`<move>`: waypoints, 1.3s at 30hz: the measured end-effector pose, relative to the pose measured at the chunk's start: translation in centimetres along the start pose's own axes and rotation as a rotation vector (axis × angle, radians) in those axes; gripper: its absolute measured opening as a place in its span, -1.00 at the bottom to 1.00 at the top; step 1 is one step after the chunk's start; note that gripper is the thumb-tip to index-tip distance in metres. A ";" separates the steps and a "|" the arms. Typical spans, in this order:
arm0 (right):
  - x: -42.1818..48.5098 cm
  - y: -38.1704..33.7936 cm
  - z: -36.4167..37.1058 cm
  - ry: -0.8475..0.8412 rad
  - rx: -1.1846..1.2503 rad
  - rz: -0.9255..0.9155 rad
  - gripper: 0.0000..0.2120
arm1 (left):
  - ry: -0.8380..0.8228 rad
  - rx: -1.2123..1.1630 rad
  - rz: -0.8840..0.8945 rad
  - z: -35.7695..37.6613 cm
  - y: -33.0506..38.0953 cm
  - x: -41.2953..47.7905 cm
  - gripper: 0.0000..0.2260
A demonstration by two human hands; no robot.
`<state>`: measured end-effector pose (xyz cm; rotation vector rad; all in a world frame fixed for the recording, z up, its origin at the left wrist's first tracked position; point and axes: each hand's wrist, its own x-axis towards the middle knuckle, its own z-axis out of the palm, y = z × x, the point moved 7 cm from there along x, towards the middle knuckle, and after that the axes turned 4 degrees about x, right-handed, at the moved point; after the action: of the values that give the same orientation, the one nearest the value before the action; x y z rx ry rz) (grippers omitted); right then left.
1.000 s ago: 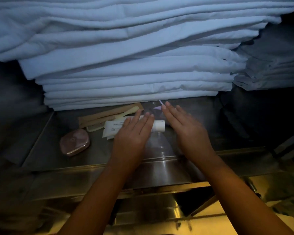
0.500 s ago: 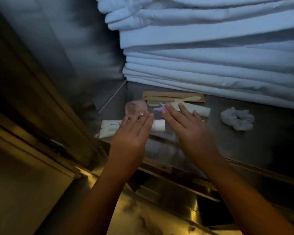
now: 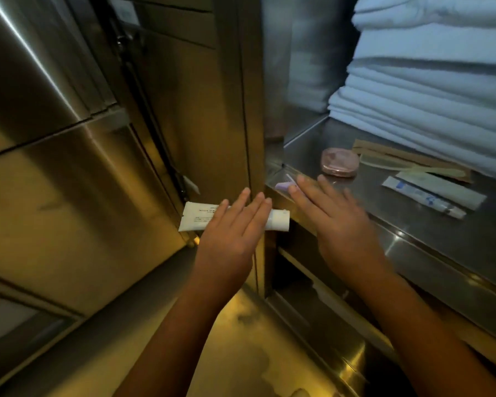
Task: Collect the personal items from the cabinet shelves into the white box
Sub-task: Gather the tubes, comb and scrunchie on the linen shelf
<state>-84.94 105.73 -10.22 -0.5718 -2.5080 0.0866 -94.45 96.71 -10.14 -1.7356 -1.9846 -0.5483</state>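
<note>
Two hands work at the cabinet front. The left hand (image 3: pixel 229 239) is clear of the shelf (image 3: pixel 413 239), fingers straight and together over the white tube (image 3: pixel 196 219). The tube's long axis runs crosswise under the fingers, cap end toward the right hand (image 3: pixel 335 224). The thumb is hidden; since the tube hangs free of any support, we judge it pinched from beneath. The right hand sits just right of the cap, fingers straight and slightly spread, fingertips on a clear packet (image 3: pixel 282 185) at the shelf corner; we cannot tell whether it grips. Beyond its fingertips lies a pink case (image 3: pixel 340 162). The white box is out of view, so we cannot state its direction from either hand.
</note>
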 end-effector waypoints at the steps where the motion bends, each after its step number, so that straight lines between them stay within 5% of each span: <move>1: 0.2 -1.4 0.4 -0.004 0.014 -0.016 -0.38 | 0.003 0.005 -0.019 -0.7 -0.9 -0.9 -0.63; 7: 0.8 -10.9 2.9 -0.018 0.094 -0.111 -0.32 | 0.017 0.047 -0.118 -5.2 -6.5 -8.1 -0.66; 11: 1.3 -17.6 4.7 -0.069 0.162 -0.193 -0.47 | 0.034 0.091 -0.218 -8.9 -10.3 -13.3 -0.62; 17: 1.8 -27.9 8.1 -0.125 0.226 -0.318 -0.16 | 0.016 0.177 -0.374 -13.7 -15.5 -21.2 -0.63; 39: 8.1 -53.4 17.7 -0.352 0.547 -0.881 -0.22 | 0.043 0.536 -0.928 -23.3 -29.1 -36.9 -0.59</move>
<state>-120.90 61.78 -11.34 0.8258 -2.6591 0.5434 -117.58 49.70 -12.14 -0.4340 -2.5258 -0.2638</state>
